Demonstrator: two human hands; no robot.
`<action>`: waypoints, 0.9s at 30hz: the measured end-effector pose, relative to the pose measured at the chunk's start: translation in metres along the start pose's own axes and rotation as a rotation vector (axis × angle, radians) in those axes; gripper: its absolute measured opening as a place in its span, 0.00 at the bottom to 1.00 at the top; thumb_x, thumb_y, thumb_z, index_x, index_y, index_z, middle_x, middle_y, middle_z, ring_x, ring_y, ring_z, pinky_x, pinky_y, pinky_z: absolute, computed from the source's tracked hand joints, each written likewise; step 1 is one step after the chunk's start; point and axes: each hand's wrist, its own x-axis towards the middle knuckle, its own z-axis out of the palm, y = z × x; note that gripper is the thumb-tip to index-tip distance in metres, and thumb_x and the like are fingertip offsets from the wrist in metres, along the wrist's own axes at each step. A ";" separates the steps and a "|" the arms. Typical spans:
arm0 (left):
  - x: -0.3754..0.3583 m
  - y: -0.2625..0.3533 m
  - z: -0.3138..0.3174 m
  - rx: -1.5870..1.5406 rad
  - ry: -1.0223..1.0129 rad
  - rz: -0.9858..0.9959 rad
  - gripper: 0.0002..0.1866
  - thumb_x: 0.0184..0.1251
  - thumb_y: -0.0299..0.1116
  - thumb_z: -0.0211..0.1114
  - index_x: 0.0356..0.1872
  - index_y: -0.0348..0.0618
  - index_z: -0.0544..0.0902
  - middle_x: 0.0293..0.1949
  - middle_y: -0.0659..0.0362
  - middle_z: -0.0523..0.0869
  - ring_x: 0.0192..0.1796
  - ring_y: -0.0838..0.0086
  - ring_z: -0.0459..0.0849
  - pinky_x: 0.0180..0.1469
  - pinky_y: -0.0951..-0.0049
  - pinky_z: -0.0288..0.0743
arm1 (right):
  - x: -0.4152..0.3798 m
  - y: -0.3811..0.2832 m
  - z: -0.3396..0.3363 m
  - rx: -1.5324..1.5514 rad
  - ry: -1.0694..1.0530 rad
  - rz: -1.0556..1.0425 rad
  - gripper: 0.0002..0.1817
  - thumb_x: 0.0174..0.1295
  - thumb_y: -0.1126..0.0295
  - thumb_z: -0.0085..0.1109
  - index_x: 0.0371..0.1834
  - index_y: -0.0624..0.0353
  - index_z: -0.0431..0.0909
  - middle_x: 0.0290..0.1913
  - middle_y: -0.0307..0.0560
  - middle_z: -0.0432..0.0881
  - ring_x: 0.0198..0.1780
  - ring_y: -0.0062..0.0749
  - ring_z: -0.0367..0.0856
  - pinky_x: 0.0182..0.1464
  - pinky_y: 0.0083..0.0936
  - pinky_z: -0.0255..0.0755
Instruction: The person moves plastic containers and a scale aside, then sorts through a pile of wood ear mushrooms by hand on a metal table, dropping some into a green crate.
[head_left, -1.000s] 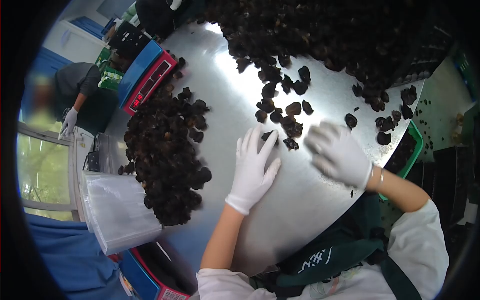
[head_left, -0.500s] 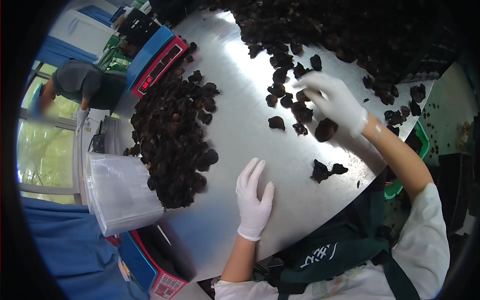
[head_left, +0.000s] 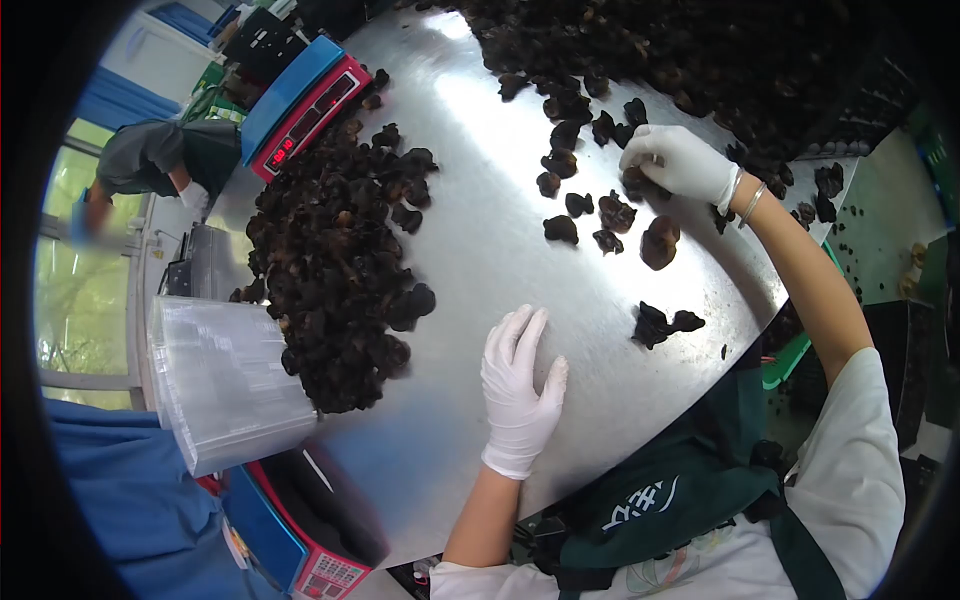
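Observation:
My left hand (head_left: 520, 395), in a white glove, rests on the metal table (head_left: 480, 260) with its fingers apart and nothing in them. My right hand (head_left: 682, 165), also gloved, has its fingers curled round a dark brown fungus-like piece (head_left: 640, 182) at the edge of the scattered pieces. Just below it lies a rounder brown piece (head_left: 659, 242), and beside that a folded one (head_left: 616, 212). A small dark cluster (head_left: 662, 325) sits to the right of my left hand.
A large dark heap (head_left: 640, 50) covers the far side, and another pile (head_left: 340, 270) lies at the left. Around them are a red and blue scale (head_left: 310, 110), clear plastic sheets (head_left: 230, 380), a second scale (head_left: 290, 530), a green basket (head_left: 787, 360) and a co-worker (head_left: 150, 160).
My right hand has moved right and slightly up, and its fingers have closed round a piece. My left hand has shifted slightly right. The co-worker's arm has moved.

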 end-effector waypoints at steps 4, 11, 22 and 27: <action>-0.001 -0.003 0.000 -0.048 -0.002 -0.022 0.30 0.59 0.25 0.67 0.67 0.40 0.75 0.66 0.48 0.75 0.69 0.52 0.71 0.72 0.56 0.63 | 0.007 -0.029 0.006 -0.004 0.186 -0.134 0.12 0.60 0.82 0.57 0.45 0.59 0.84 0.42 0.45 0.85 0.43 0.35 0.83 0.49 0.29 0.77; 0.000 -0.002 -0.001 -0.048 -0.004 -0.023 0.30 0.59 0.25 0.67 0.67 0.40 0.75 0.67 0.48 0.75 0.69 0.52 0.71 0.72 0.57 0.63 | 0.004 -0.016 -0.010 0.189 0.113 0.003 0.15 0.59 0.84 0.54 0.46 0.60 0.84 0.48 0.47 0.84 0.49 0.37 0.83 0.53 0.30 0.77; 0.000 0.000 0.001 0.006 -0.003 -0.006 0.30 0.58 0.25 0.67 0.66 0.40 0.76 0.66 0.49 0.75 0.69 0.52 0.71 0.72 0.56 0.63 | -0.012 -0.033 0.006 0.113 0.260 -0.045 0.07 0.62 0.79 0.60 0.42 0.61 0.83 0.37 0.45 0.83 0.35 0.32 0.82 0.42 0.26 0.77; 0.000 0.000 0.002 0.047 -0.009 -0.006 0.30 0.58 0.25 0.67 0.65 0.40 0.76 0.66 0.49 0.76 0.69 0.53 0.71 0.72 0.57 0.63 | 0.011 -0.079 0.041 -0.091 0.031 0.194 0.11 0.63 0.66 0.57 0.45 0.56 0.82 0.37 0.53 0.87 0.39 0.47 0.86 0.46 0.38 0.78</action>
